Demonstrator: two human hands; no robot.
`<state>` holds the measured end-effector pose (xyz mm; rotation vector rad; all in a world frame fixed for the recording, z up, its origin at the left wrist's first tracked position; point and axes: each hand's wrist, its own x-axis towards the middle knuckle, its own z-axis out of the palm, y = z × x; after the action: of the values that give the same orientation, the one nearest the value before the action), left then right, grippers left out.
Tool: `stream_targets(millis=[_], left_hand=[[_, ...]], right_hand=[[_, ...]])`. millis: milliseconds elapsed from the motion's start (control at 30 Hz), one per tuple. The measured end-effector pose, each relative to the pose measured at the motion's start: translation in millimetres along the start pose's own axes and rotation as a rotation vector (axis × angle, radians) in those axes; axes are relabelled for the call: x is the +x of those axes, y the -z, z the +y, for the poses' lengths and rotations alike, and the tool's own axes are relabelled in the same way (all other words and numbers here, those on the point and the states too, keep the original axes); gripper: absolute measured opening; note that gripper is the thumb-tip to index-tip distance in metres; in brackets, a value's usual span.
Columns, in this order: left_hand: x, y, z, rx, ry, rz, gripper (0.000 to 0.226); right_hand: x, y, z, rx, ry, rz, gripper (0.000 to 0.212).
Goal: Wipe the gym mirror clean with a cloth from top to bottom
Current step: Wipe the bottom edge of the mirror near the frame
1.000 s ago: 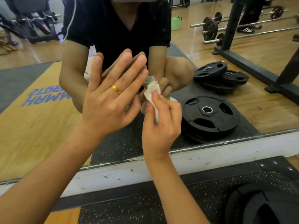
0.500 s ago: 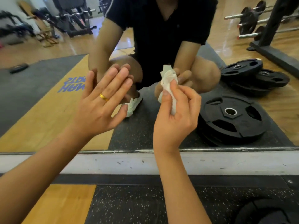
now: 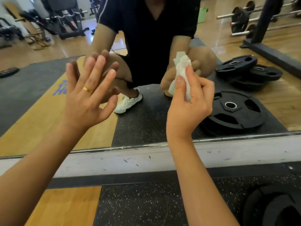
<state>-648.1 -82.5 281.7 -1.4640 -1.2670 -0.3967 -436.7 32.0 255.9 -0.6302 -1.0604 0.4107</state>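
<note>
The gym mirror [image 3: 40, 98] fills the upper part of the view, ending low down at a white scuffed base strip [image 3: 146, 159]. My left hand [image 3: 86, 97], with a gold ring, is flat with straight spread fingers against the glass, meeting its own reflection. My right hand [image 3: 189, 101] grips a crumpled white cloth [image 3: 182, 69] whose top touches the mirror just right of centre. The glass reflects a crouching person in a dark shirt.
Black weight plates [image 3: 276, 207] lie on the speckled rubber floor at the lower right, close to my right forearm. The mirror reflects more plates, barbells on a rack, benches and a green bin. Wooden floor shows at the lower left.
Both hands have spread farther apart on the glass. The right hand with the cloth has shifted right and slightly up; the view has tilted up to show more of the reflected room.
</note>
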Motion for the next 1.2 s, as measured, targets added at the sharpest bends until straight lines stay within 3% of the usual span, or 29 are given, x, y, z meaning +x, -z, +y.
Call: stream_targets(millis=[200, 367, 467, 600, 700, 833, 1033, 1200], left_hand=[[-11, -12, -3, -0.003, 0.005, 0.077, 0.071], [-14, -13, -5, -0.019, 0.007, 0.096, 0.068], [-12, -13, -3, -0.009, 0.021, 0.087, 0.068], [-13, -12, -1, 0.008, 0.036, 0.084, 0.065], [-11, -14, 0, 0.021, 0.041, 0.096, 0.065], [-12, -16, 0, 0.033, 0.040, 0.114, 0.066], [-13, -16, -1, 0.049, 0.035, 0.119, 0.067], [-13, -18, -1, 0.050, 0.035, 0.121, 0.067]], right_hand=[[-25, -28, -26, 0.010, -0.063, 0.071, 0.028], [-63, -32, -27, -0.092, 0.242, -0.205, 0.023], [-38, -19, -9, -0.179, 0.363, -0.203, 0.022], [-21, -18, -7, -0.140, 0.234, -0.071, 0.023], [-48, -33, -22, -0.089, 0.126, -0.070, 0.024], [-54, -35, -26, -0.091, 0.219, -0.156, 0.021], [-29, -28, -25, -0.113, 0.067, -0.005, 0.019], [-79, -43, -32, -0.063, 0.192, -0.242, 0.022]])
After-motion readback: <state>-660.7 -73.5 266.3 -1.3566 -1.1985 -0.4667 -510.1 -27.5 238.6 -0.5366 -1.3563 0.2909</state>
